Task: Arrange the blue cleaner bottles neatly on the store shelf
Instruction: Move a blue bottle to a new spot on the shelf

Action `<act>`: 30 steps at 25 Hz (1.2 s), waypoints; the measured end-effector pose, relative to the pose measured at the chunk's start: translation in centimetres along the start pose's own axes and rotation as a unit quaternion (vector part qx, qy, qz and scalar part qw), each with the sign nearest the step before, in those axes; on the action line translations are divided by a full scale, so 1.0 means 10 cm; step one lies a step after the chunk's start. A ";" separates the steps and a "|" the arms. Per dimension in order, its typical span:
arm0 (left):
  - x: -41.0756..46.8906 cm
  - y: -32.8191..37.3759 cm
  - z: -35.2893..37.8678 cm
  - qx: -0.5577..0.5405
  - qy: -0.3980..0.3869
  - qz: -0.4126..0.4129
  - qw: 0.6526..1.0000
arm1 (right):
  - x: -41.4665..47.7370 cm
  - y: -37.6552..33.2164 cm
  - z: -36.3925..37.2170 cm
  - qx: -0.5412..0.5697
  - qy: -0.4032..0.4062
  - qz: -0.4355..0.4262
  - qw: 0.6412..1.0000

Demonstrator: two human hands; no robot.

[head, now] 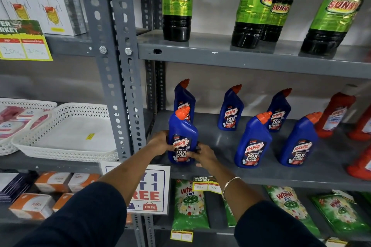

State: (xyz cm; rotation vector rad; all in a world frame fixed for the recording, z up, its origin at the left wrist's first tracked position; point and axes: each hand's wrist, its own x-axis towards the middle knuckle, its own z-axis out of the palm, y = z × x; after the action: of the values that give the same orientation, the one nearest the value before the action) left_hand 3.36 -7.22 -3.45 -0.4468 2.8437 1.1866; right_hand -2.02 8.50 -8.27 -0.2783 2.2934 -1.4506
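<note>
You have both hands clamped on the front-left blue bottle (181,138), left hand (159,143) and right hand (202,155) fingers wrapped round its base. It stands at the shelf (220,144) edge. Next, square it with the bottles to your right.

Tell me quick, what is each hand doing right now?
Left hand: closed on the front-left blue bottle, gripping its left side.
Right hand: closed on the same bottle, gripping its lower right side.

Dark Sunny bottles (177,6) stand above, red bottles (335,114) right, white baskets (66,132) left.
</note>
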 end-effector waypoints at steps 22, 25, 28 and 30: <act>-0.10 1.05 0.39 0.305 -0.079 0.052 0.948 | -0.53 0.64 -1.18 -0.139 0.285 0.062 0.947; 0.01 1.27 0.89 0.140 -0.086 0.097 0.982 | -0.47 0.81 -1.66 -0.052 0.258 0.047 0.964; 0.16 1.27 1.35 -0.005 -0.091 0.093 0.991 | -0.25 0.91 -1.82 -0.074 0.151 0.016 0.986; 0.26 1.25 1.55 -0.060 -0.057 0.076 0.994 | -0.17 0.91 -1.85 -0.101 0.149 -0.002 0.984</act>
State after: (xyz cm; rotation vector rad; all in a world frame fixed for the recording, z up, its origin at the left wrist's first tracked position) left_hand -3.89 11.37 -6.15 -0.1625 2.7613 1.3667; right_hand -8.21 28.20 -9.11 -0.1306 2.6876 -1.3364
